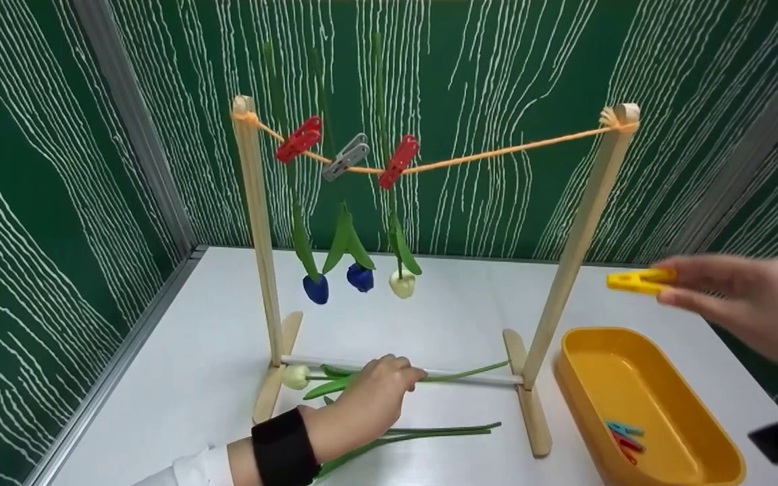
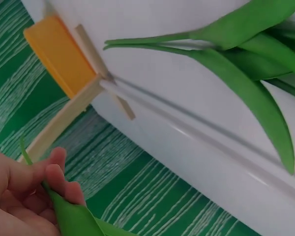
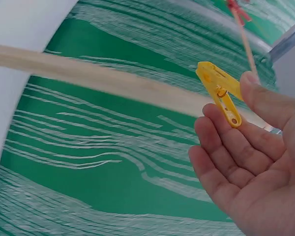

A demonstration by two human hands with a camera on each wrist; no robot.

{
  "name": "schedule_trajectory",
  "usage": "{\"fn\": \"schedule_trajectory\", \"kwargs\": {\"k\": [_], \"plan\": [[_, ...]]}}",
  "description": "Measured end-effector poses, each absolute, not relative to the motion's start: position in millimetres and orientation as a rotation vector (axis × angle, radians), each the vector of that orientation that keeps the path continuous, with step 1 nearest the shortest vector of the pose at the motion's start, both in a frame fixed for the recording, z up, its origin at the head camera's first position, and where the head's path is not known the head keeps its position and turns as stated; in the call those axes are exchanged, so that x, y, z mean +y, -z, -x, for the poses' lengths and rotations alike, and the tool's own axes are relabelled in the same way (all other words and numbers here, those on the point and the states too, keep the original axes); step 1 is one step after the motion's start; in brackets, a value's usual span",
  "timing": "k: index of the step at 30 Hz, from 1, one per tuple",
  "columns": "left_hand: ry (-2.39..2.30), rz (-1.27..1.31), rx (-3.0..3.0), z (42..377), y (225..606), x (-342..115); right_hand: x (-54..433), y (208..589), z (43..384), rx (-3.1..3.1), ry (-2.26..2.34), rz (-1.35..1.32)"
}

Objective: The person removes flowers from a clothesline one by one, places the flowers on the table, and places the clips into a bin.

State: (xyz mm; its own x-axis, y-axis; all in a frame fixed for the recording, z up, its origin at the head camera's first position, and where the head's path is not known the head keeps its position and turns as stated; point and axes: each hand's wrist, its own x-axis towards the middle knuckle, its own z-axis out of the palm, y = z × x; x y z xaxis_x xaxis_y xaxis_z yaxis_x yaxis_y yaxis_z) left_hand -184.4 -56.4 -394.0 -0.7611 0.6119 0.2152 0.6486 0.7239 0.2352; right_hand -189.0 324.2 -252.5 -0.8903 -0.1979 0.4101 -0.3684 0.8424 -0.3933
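Note:
My left hand grips the stem of an artificial white tulip above the rack's low crossbar; its bloom points left, its stem end right. In the left wrist view the fingers curl round the green stem above its leaf. My right hand pinches a yellow clothespin by its handle ends between thumb and fingers, above the yellow tray. Two blue tulips and one white tulip hang upside down from an orange string, held by two red clothespins and a grey clothespin.
The string spans two wooden posts on flat feet, joined by a pale crossbar. More tulip stems lie on the white table near me. A yellow tray at right holds blue and red clothespins.

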Motion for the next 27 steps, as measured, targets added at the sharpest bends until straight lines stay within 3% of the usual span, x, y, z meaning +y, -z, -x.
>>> {"fn": "schedule_trajectory", "kwargs": {"k": [6, 17, 27], "plan": [[0.357, 1.073, -2.833, 185, 417, -59, 356, 317, 184, -2.776, -0.818, -0.318], [0.005, 1.056, -2.733, 183, 461, -55, 396, 414, 182, -3.090, -1.145, 0.221], [-0.077, 1.121, -2.696, 186, 491, -54, 415, 466, 183, -3.203, -1.190, 0.337]]}}
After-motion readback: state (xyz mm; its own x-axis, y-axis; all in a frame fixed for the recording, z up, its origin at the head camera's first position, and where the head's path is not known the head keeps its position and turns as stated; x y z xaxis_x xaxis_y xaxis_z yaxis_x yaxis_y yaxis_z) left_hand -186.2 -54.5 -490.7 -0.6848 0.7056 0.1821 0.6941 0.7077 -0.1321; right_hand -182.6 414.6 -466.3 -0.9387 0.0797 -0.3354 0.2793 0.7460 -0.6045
